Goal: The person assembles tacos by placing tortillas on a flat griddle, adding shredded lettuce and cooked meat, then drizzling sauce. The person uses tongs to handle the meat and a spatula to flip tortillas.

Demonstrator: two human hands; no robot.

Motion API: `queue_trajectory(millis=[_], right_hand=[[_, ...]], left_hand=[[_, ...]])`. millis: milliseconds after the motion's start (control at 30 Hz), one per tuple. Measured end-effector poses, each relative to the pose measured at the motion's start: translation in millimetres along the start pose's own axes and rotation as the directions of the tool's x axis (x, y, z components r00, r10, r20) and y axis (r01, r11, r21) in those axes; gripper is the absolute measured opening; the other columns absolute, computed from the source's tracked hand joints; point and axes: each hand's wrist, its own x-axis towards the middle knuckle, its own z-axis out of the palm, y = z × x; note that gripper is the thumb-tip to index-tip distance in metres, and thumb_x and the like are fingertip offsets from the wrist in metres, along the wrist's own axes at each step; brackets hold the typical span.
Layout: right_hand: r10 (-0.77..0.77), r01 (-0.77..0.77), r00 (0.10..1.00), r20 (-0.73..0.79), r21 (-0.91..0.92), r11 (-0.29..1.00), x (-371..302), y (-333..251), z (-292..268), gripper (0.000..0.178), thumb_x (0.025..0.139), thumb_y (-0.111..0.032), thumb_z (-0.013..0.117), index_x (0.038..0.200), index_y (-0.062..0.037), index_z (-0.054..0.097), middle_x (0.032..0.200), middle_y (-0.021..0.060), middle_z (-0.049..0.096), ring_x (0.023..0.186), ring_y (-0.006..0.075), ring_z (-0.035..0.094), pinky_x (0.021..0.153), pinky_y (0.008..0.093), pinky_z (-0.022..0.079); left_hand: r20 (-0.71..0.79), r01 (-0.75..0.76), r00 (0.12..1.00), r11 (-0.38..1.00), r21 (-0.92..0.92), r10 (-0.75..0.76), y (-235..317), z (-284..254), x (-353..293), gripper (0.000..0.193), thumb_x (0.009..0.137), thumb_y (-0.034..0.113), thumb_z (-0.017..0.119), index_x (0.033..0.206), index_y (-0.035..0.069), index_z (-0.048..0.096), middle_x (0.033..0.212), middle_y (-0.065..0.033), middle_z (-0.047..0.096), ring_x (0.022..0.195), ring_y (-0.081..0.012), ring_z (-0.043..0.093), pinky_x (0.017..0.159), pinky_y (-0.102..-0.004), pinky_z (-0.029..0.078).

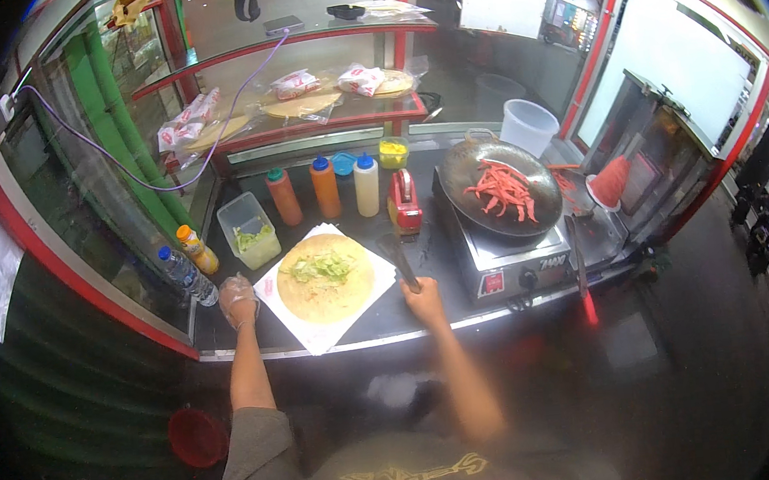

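Note:
A round flatbread (324,305) topped with shredded lettuce (319,270) lies on white paper (318,340) in front of me. My left hand (239,300), in a clear plastic glove, is at the paper's left edge; its fingers are too unclear to tell whether they grip anything. My right hand (423,299) is closed around the handle of a dark, flat tool (399,261), possibly a spatula, just right of the paper. A plastic tub (262,251) with some lettuce in it stands behind my left hand. Red meat strips (501,191) lie in a pan (467,164).
The pan sits on a gas stove (506,266). Squeeze bottles, red (283,199), orange (325,188) and cream (366,187), line the back. A water bottle (188,277) stands left. A knife (580,264) overhangs the front edge. Wrapped flatbreads (300,107) fill the shelf.

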Motion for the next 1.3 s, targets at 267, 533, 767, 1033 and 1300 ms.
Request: queue_trajectory(millis=[267, 533, 767, 1033, 1300], right_hand=[[-0.013, 0.013, 0.999, -0.032, -0.004, 1.0, 8, 31, 18, 0.033, 0.097, -0.025, 0.074, 0.085, 0.0057, 0.068, 0.064, 0.0096, 0.054, 0.065, 0.0142, 0.051, 0.062, 0.0426, 0.044], [-0.161, 0.135, 0.975, -0.153, -0.164, 0.977, 0, 13, 17, 0.033, 0.094, -0.025, 0.075, 0.088, 0.0067, 0.07, 0.064, 0.0193, 0.057, 0.061, 0.0203, 0.055, 0.063, 0.0458, 0.046], [-0.031, 0.037, 0.998, -0.058, 0.105, 0.994, -6, -6, 8, 0.032, 0.096, -0.026, 0.077, 0.09, 0.0047, 0.073, 0.063, 0.0181, 0.058, 0.061, 0.0162, 0.053, 0.062, 0.0442, 0.046], [-0.037, 0.038, 0.997, -0.063, 0.014, 0.999, -6, -26, -2, 0.036, 0.099, -0.029, 0.077, 0.088, 0.0051, 0.072, 0.062, 0.0145, 0.053, 0.061, 0.015, 0.049, 0.06, 0.0428, 0.043], [0.009, -0.009, 0.999, -0.051, -0.013, 1.0, -8, -31, -4, 0.034, 0.095, -0.025, 0.072, 0.083, 0.0059, 0.064, 0.065, 0.0252, 0.053, 0.057, 0.0222, 0.058, 0.062, 0.0473, 0.048]], left_hand=[[0.053, -0.108, 0.992, 0.988, -0.113, 0.115, -13, 7, -1, 0.038, 0.103, 0.028, 0.058, 0.086, -0.001, 0.076, 0.092, -0.0275, 0.075, 0.088, -0.0489, 0.071, 0.081, -0.0586, 0.053], [0.064, 0.029, 0.998, 0.996, -0.083, -0.024, 8, -6, -2, 0.041, 0.104, 0.032, 0.06, 0.092, -0.003, 0.076, 0.098, -0.0288, 0.076, 0.092, -0.0501, 0.072, 0.083, -0.0584, 0.055], [-0.017, -0.077, 0.997, 0.993, 0.085, 0.078, -15, 22, -2, 0.036, 0.102, 0.027, 0.06, 0.087, 0.0, 0.078, 0.091, -0.0261, 0.076, 0.086, -0.0449, 0.075, 0.077, -0.0544, 0.059], [-0.038, -0.031, 0.999, 0.998, 0.062, 0.034, -4, 17, -2, 0.044, 0.103, 0.035, 0.061, 0.083, 0.0, 0.079, 0.089, -0.0277, 0.076, 0.083, -0.0465, 0.076, 0.079, -0.0556, 0.06], [0.042, -0.054, 0.998, 0.998, -0.025, 0.055, 5, -6, -6, 0.042, 0.104, 0.035, 0.061, 0.088, 0.001, 0.079, 0.093, -0.0266, 0.077, 0.091, -0.0467, 0.075, 0.083, -0.0558, 0.058]])
